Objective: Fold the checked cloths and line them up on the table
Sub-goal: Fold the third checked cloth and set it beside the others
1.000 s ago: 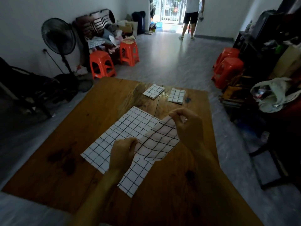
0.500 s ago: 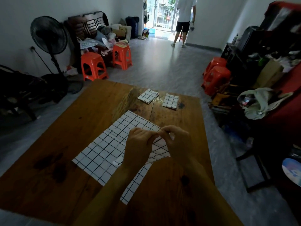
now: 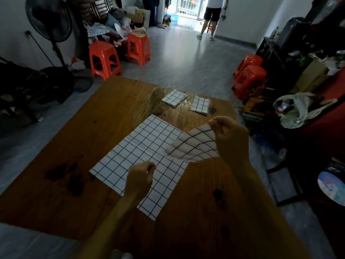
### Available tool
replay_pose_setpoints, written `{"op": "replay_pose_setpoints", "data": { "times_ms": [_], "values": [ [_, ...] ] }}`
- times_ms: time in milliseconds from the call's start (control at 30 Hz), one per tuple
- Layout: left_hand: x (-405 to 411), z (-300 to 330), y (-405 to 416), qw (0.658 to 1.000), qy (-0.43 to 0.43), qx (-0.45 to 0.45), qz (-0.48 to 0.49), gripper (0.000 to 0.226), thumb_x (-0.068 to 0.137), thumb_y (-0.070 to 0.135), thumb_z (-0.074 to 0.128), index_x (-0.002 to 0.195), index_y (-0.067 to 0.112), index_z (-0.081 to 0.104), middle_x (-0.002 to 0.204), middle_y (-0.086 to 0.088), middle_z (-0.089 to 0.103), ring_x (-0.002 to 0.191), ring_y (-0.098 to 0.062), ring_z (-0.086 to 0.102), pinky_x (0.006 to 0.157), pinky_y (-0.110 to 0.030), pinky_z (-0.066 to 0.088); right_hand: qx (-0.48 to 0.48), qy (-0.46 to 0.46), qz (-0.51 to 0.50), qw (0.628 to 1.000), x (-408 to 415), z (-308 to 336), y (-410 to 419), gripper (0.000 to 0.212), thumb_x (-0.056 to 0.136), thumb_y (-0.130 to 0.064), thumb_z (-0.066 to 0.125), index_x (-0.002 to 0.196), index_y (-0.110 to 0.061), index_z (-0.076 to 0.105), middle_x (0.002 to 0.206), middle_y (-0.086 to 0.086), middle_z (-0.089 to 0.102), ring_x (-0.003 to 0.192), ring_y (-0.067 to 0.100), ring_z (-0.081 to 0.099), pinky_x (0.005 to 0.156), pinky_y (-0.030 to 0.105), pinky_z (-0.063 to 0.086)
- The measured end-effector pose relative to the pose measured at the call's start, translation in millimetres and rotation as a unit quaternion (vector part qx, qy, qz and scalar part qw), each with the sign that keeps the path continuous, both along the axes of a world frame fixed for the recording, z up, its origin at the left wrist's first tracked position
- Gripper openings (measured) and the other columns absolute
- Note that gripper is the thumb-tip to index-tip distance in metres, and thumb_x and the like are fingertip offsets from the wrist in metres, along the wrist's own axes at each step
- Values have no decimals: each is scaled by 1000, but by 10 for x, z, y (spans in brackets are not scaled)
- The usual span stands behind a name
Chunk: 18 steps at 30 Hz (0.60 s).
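big checked cloth [image 3: 141, 156], thin white fabric w/ black grid, lies flat mid wooden counter [image 3: 78, 146], its right corner lifted and curled over. right hand [image 3: 230, 136] grip pinches that corner; left hand [image 3: 139, 179] hovers over cloth's near part, fingers curled, holding nothing. two small folded square cloths [image 3: 174, 98] [image 3: 200, 105] sit side by side near counter's far edge, w/ bare wood between them and big cloth.

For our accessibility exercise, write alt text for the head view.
A right hand lifts one corner of a checked cloth spread on a wooden table; the left hand hovers curled above it. Two folded cloths lie beyond.
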<state>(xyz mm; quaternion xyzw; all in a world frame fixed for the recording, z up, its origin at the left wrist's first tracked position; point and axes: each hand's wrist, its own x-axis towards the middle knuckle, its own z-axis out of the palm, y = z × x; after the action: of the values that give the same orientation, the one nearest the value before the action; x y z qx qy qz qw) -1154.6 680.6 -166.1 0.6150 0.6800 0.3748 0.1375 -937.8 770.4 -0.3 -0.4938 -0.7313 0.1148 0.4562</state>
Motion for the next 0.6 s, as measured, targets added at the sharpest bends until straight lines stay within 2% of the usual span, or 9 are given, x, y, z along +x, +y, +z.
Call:
{"op": "replay_pose_setpoints", "data": {
  "times_ms": [67,133,200,267,300,367,467,600],
  "values": [
    [-11,111,33,999,-22,26,16,11,93,20,54,96,14,63,87,0,66,80,-8,59,77,-41,54,-2,-40,6,999,16,13,66,14,90,-22,64,95,-10,70,86,-11,61,76,2,57,65,3,41],
    [49,363,163,998,-32,61,14,27,92,33,49,104,12,62,96,-3,67,88,-10,59,83,-38,51,-17,-55,19,998,-5,-46,80,12,90,-21,64,94,-11,70,86,-10,61,76,4,58,65,5,41],
    [131,612,321,996,-12,81,-24,41,91,41,45,117,12,58,110,-6,65,102,-15,58,91,-34,43,-18,-55,35,998,-34,-106,50,11,89,-18,64,94,-10,69,87,-5,66,77,6,61,67,8,44],
    [205,768,486,992,40,92,-72,45,91,42,47,125,13,54,118,-7,62,111,-18,54,95,-31,35,-22,-53,41,998,-54,-130,11,10,89,-16,65,94,-9,69,88,0,69,77,6,61,67,10,46],
    [241,814,556,990,63,92,-91,45,91,41,48,126,14,53,118,-7,62,111,-19,54,95,-31,34,-21,-55,39,998,-60,-130,-5,10,89,-16,65,94,-9,70,89,1,69,77,6,61,68,10,46],
    [296,861,651,985,91,94,-114,35,93,35,52,120,14,58,104,-6,67,97,-20,60,90,-33,40,-11,-55,30,998,-63,-126,-24,9,90,-16,65,94,-9,70,89,2,70,77,6,60,68,10,46],
    [332,855,694,984,87,73,-134,17,94,25,55,102,13,64,86,-4,69,75,-18,64,72,-37,52,-6,-37,17,999,-39,-118,-40,11,90,-19,65,93,-10,70,89,0,70,78,6,61,69,14,50],
    [309,812,698,988,73,43,-126,12,95,23,53,97,17,63,87,-2,68,75,-15,63,62,-26,49,-8,3,6,1000,35,-102,-67,13,90,-23,64,93,-13,70,86,-3,69,77,4,62,68,13,49]
  ]
}}
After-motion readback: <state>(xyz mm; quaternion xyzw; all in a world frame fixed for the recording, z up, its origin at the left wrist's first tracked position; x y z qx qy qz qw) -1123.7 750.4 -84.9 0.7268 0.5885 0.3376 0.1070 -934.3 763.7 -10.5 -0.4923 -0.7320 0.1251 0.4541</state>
